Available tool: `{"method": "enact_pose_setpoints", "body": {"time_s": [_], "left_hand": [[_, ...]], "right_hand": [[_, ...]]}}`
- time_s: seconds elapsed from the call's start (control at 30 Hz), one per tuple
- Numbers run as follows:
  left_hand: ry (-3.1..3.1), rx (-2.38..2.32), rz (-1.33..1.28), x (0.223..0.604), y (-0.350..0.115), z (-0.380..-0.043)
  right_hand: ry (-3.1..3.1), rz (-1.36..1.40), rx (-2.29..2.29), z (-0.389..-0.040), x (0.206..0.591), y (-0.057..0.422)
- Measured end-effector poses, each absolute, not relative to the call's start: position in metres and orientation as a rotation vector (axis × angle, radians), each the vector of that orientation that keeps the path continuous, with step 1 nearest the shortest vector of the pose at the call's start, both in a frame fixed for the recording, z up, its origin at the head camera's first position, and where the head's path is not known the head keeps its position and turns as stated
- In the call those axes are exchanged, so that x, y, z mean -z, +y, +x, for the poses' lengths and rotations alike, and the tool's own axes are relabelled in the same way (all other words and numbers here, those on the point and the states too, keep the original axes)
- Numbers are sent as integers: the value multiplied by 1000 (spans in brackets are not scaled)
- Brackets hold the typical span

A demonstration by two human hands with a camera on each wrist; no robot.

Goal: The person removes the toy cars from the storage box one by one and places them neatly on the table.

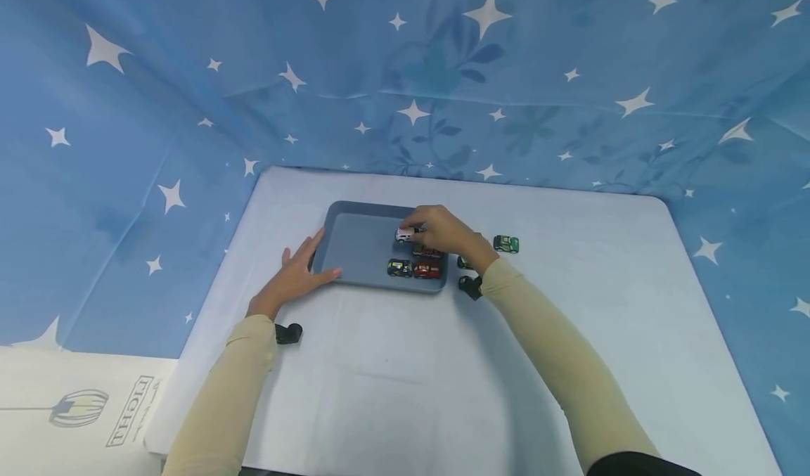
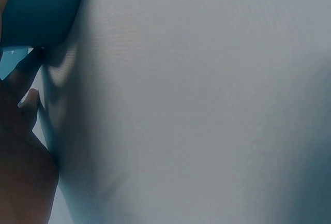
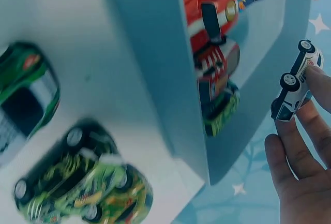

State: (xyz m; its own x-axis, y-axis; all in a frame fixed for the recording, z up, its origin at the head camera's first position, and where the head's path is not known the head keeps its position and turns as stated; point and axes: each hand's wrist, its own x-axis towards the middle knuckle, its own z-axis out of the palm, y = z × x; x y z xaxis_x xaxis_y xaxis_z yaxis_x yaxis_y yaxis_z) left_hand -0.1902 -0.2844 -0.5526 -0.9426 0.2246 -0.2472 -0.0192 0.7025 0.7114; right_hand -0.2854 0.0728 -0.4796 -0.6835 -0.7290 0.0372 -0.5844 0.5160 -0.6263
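My right hand point(image 1: 448, 231) pinches a small white toy car point(image 1: 405, 235) over the right part of a grey-blue tray point(image 1: 357, 244). The right wrist view shows the white car tilted, thumb on its side and fingers beneath. With fingers spread, my left hand point(image 1: 292, 278) rests at the tray's left edge. Inside the tray sit a blue-and-yellow toy car point(image 1: 400, 268), a red one point(image 1: 427, 271), a red-and-white one point(image 3: 211, 71) and a green one point(image 3: 223, 109). Outside, to the right, stands a green-and-white car point(image 1: 506, 244); patterned green cars point(image 3: 77, 177) are partly hidden by my right hand in the head view.
The tray lies on a white-covered table point(image 1: 392, 363). A blue star-patterned curtain point(image 1: 354, 54) hangs behind and at both sides. Black wrist devices point(image 1: 289, 333) show at both wrists. Cream fabric with a lamp print point(image 1: 76, 413) is at lower left.
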Motion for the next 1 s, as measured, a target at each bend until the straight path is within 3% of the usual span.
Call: {"method": "enact_pose_setpoints", "body": {"time_s": [1.0], "left_hand": [[2587, -1112, 181, 556, -284, -191]], "right_hand": [[2686, -736, 897, -267, 481, 192]]}}
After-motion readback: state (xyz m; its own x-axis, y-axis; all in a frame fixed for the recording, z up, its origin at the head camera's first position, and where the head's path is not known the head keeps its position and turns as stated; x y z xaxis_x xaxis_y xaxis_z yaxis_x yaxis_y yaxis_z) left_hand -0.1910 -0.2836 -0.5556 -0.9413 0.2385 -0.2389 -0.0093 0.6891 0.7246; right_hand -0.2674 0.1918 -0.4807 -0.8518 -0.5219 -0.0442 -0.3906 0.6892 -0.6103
